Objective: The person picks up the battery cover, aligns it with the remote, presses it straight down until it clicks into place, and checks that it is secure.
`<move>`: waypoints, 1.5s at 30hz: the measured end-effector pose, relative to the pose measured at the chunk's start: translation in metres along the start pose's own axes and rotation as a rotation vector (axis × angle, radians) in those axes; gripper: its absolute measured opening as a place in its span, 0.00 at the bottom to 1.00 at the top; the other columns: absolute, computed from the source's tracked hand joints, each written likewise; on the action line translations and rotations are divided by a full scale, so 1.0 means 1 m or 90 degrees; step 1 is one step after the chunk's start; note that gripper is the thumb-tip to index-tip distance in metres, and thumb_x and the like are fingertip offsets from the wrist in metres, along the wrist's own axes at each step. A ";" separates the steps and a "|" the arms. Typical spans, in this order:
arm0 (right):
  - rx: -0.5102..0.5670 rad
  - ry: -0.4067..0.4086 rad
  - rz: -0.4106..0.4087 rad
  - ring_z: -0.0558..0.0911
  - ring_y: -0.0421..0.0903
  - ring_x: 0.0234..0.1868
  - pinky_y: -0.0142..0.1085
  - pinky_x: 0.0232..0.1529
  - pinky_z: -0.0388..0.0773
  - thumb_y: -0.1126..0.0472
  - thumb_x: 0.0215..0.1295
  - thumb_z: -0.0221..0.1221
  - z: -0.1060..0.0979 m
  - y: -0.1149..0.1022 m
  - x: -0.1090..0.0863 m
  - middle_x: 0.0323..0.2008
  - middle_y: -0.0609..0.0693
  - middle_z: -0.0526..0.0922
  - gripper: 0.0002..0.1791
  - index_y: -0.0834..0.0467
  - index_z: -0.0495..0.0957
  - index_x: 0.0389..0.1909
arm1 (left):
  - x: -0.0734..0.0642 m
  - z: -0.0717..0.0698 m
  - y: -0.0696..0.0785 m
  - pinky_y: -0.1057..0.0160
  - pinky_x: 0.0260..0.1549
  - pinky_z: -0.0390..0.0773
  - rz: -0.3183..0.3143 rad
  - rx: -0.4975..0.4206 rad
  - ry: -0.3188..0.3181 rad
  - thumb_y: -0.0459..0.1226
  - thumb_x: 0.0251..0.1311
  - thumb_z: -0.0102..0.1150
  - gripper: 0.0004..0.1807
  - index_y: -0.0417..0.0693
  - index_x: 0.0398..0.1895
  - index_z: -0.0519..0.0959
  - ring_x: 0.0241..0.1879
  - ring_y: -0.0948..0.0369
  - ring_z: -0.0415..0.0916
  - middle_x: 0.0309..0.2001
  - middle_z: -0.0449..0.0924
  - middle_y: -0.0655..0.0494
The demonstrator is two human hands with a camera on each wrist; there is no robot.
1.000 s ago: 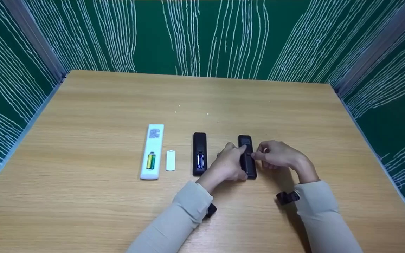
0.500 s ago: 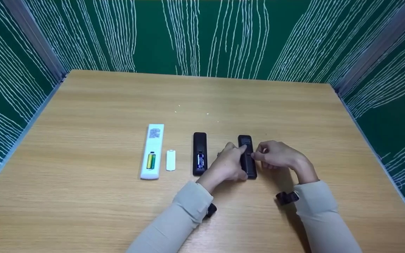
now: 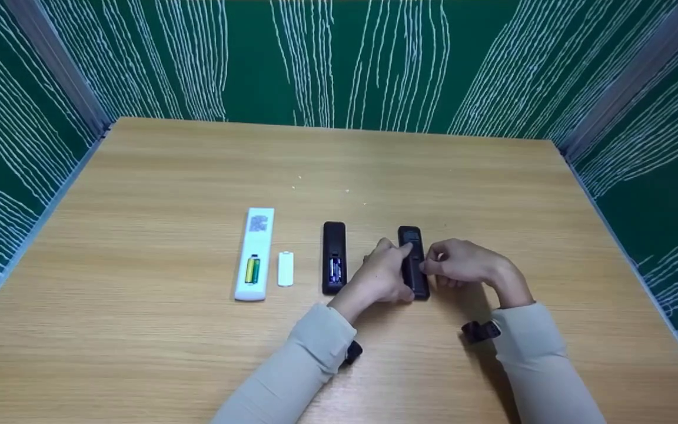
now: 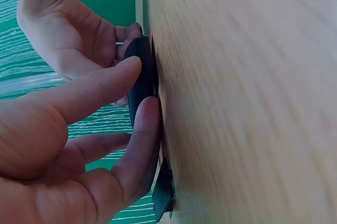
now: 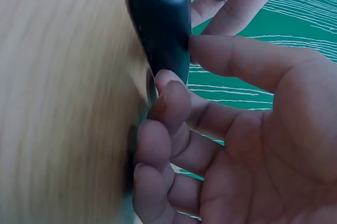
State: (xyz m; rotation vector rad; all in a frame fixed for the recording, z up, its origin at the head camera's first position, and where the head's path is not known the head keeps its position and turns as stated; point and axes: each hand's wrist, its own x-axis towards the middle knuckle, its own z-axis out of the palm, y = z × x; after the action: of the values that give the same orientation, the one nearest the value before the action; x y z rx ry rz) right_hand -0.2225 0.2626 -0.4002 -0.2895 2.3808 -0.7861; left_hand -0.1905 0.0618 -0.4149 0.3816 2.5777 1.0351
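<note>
A black remote control (image 3: 414,277) lies back side up on the table in the head view. My left hand (image 3: 379,274) grips it from the left, thumb and fingers on its edges. From the right, my right hand (image 3: 459,262) pinches its side, thumb tip (image 5: 202,50) at the upper edge and a curled index finger lower down. Other fingers of this hand curl beside the remote. A small dark flat piece (image 4: 164,192) leans near the table below my left fingers in the left wrist view; in the head view the left hand hides that spot.
Left of my left hand lies another black remote (image 3: 333,241), its compartment open with batteries inside. A white remote (image 3: 259,241) with green and yellow batteries showing lies farther left, a white battery cover (image 3: 286,269) beside it. Tiny white crumbs dot the wooden table (image 3: 198,159).
My right hand has shifted slightly toward me along the remote's right edge, its thumb now lower. The left hand and the other things have stayed put.
</note>
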 end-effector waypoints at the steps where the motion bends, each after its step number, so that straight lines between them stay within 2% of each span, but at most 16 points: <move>1: 0.001 -0.003 -0.002 0.82 0.46 0.30 0.37 0.33 0.82 0.50 0.76 0.59 0.000 0.000 0.000 0.28 0.51 0.84 0.15 0.59 0.78 0.38 | 0.000 0.000 0.000 0.64 0.61 0.76 -0.002 0.000 0.000 0.30 0.44 0.85 0.59 0.47 0.82 0.64 0.54 0.52 0.73 0.63 0.70 0.48; 11: -0.004 -0.018 -0.001 0.82 0.47 0.31 0.38 0.35 0.81 0.52 0.75 0.60 0.000 -0.001 -0.002 0.30 0.52 0.85 0.13 0.59 0.78 0.40 | 0.001 0.001 -0.001 0.64 0.61 0.77 0.003 -0.010 -0.004 0.28 0.43 0.85 0.59 0.46 0.82 0.63 0.53 0.52 0.72 0.63 0.70 0.46; 16: -0.009 -0.032 0.005 0.82 0.47 0.32 0.38 0.35 0.80 0.53 0.71 0.63 0.001 -0.003 -0.004 0.31 0.52 0.85 0.11 0.58 0.77 0.40 | 0.001 0.000 -0.001 0.64 0.61 0.78 0.005 -0.021 -0.007 0.27 0.43 0.84 0.60 0.45 0.82 0.63 0.53 0.53 0.72 0.63 0.70 0.46; 23: -0.013 -0.034 -0.010 0.81 0.46 0.31 0.36 0.32 0.77 0.55 0.67 0.66 0.002 -0.005 -0.006 0.30 0.51 0.84 0.11 0.57 0.77 0.37 | 0.001 0.000 -0.001 0.64 0.60 0.78 0.003 -0.003 -0.005 0.29 0.43 0.85 0.59 0.46 0.82 0.63 0.53 0.52 0.73 0.64 0.70 0.46; 26: -0.025 -0.025 -0.022 0.80 0.46 0.30 0.35 0.31 0.74 0.54 0.66 0.66 0.002 -0.004 -0.005 0.29 0.50 0.84 0.11 0.57 0.77 0.36 | 0.001 0.000 0.000 0.64 0.59 0.78 -0.004 -0.003 -0.006 0.29 0.43 0.85 0.60 0.47 0.83 0.63 0.53 0.52 0.73 0.66 0.70 0.46; 36: -0.031 0.018 -0.025 0.81 0.47 0.31 0.36 0.31 0.76 0.54 0.69 0.64 0.001 -0.001 -0.003 0.30 0.52 0.85 0.10 0.58 0.79 0.38 | 0.002 0.001 0.001 0.65 0.59 0.78 -0.017 -0.031 -0.006 0.26 0.42 0.84 0.60 0.48 0.83 0.63 0.53 0.53 0.73 0.65 0.70 0.48; 45: -0.043 0.086 -0.031 0.80 0.47 0.30 0.36 0.30 0.75 0.54 0.71 0.61 0.002 0.000 0.003 0.31 0.52 0.85 0.11 0.59 0.80 0.41 | 0.002 0.000 0.000 0.64 0.60 0.78 -0.008 -0.023 -0.006 0.27 0.43 0.84 0.59 0.47 0.82 0.64 0.53 0.53 0.73 0.63 0.70 0.47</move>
State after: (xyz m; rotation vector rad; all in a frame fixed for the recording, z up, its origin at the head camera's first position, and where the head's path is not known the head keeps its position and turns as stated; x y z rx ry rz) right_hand -0.2232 0.2608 -0.4032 -0.3326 2.5397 -0.7714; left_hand -0.1922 0.0628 -0.4152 0.3594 2.5461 1.0725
